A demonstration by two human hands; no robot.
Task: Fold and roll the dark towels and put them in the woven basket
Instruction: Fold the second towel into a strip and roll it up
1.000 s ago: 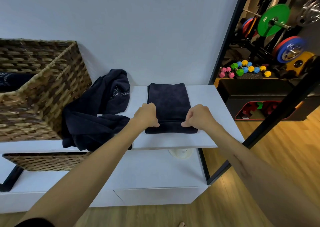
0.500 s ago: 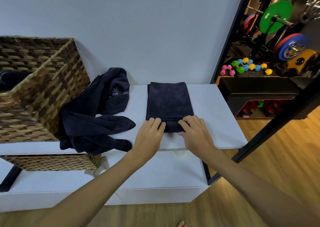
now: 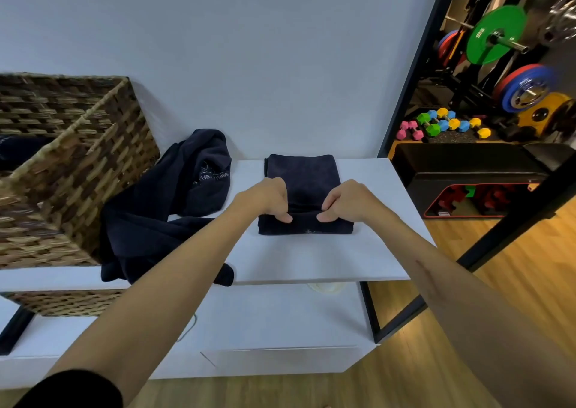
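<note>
Both forearms are bare; a black sleeve (image 3: pixel 78 389) edge covers the left upper arm.

Soft, even room light, fairly bright; the pale grey wall (image 3: pixel 249 65) shows no glare. The brown woven basket (image 3: pixel 71 171) is smeared by motion blur, and straight edges bow outward near the frame's borders.

Folded towel (image 3: pixel 301 174): dark navy, plain. Crumpled towel (image 3: pixel 174 208): dark navy, pale lettering. Woven basket (image 3: pixel 78 164): tan and dark brown checker weave. Bench (image 3: pixel 311 258): white. Wall: pale grey. Floor: honey-toned wood. Weight plate (image 3: pixel 495 35): green
</note>
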